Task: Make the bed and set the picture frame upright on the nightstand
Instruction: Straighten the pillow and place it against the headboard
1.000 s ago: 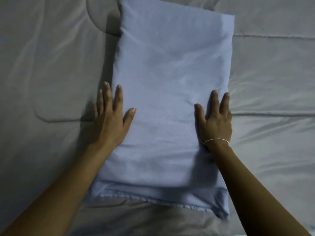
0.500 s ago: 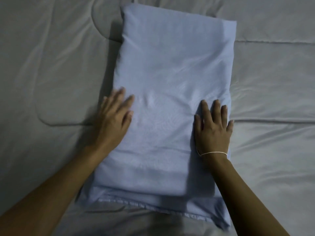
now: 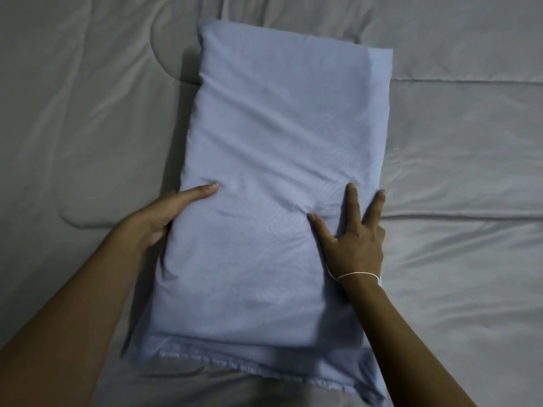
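Note:
A light blue pillow point(image 3: 282, 136) lies lengthwise on the grey quilted comforter point(image 3: 458, 160), its hemmed open end nearest me. My left hand point(image 3: 164, 215) grips the pillow's left edge, with the thumb on top and the fingers tucked underneath. My right hand point(image 3: 352, 242) rests flat on the pillow near its right edge. Its fingers are spread and the cloth is bunched beside the thumb. A thin white band circles my right wrist. No picture frame or nightstand is in view.
The comforter fills the whole view, creased at the left and with straight stitched seams at the right. A curved quilted seam point(image 3: 88, 224) runs just left of the pillow.
My left hand has slid off the pillow top to its left edge and curled its fingers under it. My right hand has spread its fingers. The pillow sits lower in view.

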A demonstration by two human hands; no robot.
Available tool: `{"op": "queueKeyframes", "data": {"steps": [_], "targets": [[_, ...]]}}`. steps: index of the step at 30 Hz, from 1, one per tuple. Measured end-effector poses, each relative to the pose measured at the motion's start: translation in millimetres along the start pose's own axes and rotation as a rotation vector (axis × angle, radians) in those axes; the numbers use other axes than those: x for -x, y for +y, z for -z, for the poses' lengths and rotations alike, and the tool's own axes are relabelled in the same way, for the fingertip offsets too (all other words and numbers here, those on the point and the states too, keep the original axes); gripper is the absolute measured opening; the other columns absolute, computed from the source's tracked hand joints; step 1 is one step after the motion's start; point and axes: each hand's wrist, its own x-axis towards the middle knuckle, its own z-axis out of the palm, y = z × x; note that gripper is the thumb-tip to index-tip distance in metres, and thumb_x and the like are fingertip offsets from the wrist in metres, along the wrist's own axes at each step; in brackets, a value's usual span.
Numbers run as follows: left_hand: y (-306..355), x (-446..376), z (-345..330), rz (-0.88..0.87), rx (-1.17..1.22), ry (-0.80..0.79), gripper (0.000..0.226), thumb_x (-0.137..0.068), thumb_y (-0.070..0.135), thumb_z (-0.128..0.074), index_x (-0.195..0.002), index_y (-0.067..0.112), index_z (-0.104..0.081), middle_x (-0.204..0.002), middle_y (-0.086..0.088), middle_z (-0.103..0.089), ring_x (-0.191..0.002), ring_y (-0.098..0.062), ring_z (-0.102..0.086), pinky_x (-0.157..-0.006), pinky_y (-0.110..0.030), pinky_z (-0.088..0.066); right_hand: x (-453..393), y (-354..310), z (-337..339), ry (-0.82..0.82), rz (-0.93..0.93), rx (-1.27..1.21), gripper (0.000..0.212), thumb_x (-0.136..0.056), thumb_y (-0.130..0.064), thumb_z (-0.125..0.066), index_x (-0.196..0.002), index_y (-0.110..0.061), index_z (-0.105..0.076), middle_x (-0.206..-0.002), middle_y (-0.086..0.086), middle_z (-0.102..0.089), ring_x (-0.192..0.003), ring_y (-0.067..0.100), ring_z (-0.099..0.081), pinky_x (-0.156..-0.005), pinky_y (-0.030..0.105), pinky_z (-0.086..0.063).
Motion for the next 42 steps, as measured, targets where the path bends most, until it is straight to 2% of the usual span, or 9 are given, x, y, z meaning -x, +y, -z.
{"op": "queueKeyframes", "data": {"steps": [2, 5, 10, 15, 19, 26, 33, 38, 42], "targets": [[7.3, 3.3, -0.6, 0.025, -0.001, -0.044, 0.094, -0.029, 0.062, -0.087, -0.108, 0.016, -0.068, -0.103, -0.001, -0.074, -0.092, -0.012, -0.07, -0.081, -0.029, -0.049, -1.2, 1.3, 4.6, -0.004, -0.041, -0.084, 0.093, -0.07, -0.081, -0.054, -0.146, -0.05, -0.01, -0.16, 0.008, -0.005, -0.129, 0.043, -0.038, -0.102, 0.049, -0.04], [16.0, 10.1, -5.0, 0.02, -0.005, -0.023, 0.077, -0.042, 0.057, -0.085, -0.104, 0.015, -0.068, -0.098, -0.001, -0.075, -0.089, -0.014, -0.071, -0.08, -0.029, -0.049, -7.8, 3.7, 14.7, 0.001, -0.044, -0.228, 0.091, -0.068, -0.076, -0.062, -0.144, -0.049, -0.021, -0.145, 0.009, -0.034, -0.128, 0.032, -0.044, -0.104, 0.041, -0.04], [19.9, 27.8, -13.8, -0.033, -0.016, 0.147, 0.079, -0.052, 0.055, -0.082, -0.118, 0.016, -0.062, -0.105, 0.0, -0.071, -0.093, -0.014, -0.068, -0.077, -0.027, -0.051, -9.2, 2.6, 30.9, -0.036, -0.025, -0.325, 0.084, -0.072, -0.059, -0.072, -0.144, -0.043, -0.032, -0.137, 0.008, -0.041, -0.125, 0.028, -0.046, -0.101, 0.036, -0.04], [24.1, 46.5, -12.5, -0.168, -0.049, 0.322, 0.103, -0.045, 0.064, -0.08, -0.135, 0.025, -0.048, -0.129, 0.007, -0.059, -0.113, -0.011, -0.059, -0.103, -0.034, -0.044, -2.1, -14.0, 39.5, -0.077, 0.018, -0.369, 0.085, -0.072, -0.052, -0.075, -0.145, -0.035, -0.036, -0.131, 0.013, -0.042, -0.119, 0.035, -0.048, -0.102, 0.041, -0.04], [34.3, 73.6, 12.1, -0.268, -0.087, 0.505, 0.117, -0.051, 0.064, -0.076, -0.148, 0.023, -0.026, -0.151, 0.005, -0.036, -0.135, -0.015, -0.039, -0.113, -0.037, -0.031, 13.1, -46.1, 34.9, -0.128, 0.047, -0.399, 0.093, -0.063, -0.061, -0.075, -0.144, -0.035, -0.039, -0.131, 0.017, -0.043, -0.122, 0.037, -0.047, -0.104, 0.043, -0.037], [26.4, 141.3, 131.0, -0.287, -0.172, 0.691, 0.095, -0.069, 0.055, -0.073, -0.145, 0.018, -0.03, -0.148, 0.001, -0.039, -0.13, -0.02, -0.044, -0.107, -0.038, -0.037, 64.9, -152.1, -23.5, -0.249, 0.166, -0.506, 0.088, -0.07, -0.044, -0.08, -0.146, -0.035, -0.036, -0.136, 0.012, -0.042, -0.129, 0.031, -0.043, -0.106, 0.036, -0.035], [-18.1, 224.0, 307.5, -0.254, -0.279, 0.924, 0.103, -0.048, 0.065, -0.068, -0.138, 0.021, -0.044, -0.141, 0.003, -0.049, -0.123, -0.017, -0.05, -0.104, -0.037, -0.041, 158.7, -300.5, -127.9, -0.453, 0.216, -0.686, 0.09, -0.065, -0.047, -0.083, -0.143, -0.027, -0.043, -0.134, 0.003, -0.042, -0.129, 0.02, -0.045, -0.111, 0.036, -0.036], [-51.8, 254.2, 415.8, -0.195, -0.301, 1.0, 0.106, -0.046, 0.069, -0.068, -0.138, 0.025, -0.04, -0.14, 0.004, -0.049, -0.12, -0.019, -0.052, -0.102, -0.041, -0.043, 211.9, -400.5, -200.2, -0.591, 0.192, -0.759, 0.085, -0.067, -0.039, -0.084, -0.141, -0.021, -0.047, -0.137, 0.002, -0.041, -0.129, 0.016, -0.045, -0.104, 0.022, -0.034], [-70.1, 253.5, 475.2, -0.18, -0.365, 1.048, 0.11, -0.052, 0.069, -0.066, -0.144, 0.022, -0.03, -0.147, 0.0, -0.04, -0.128, -0.024, -0.045, -0.105, -0.038, -0.037, 240.1, -453.7, -255.2, -0.673, 0.22, -0.708, 0.093, -0.069, -0.044, -0.081, -0.148, -0.025, -0.035, -0.144, 0.005, -0.034, -0.135, 0.023, -0.039, -0.112, 0.033, -0.033]]}}
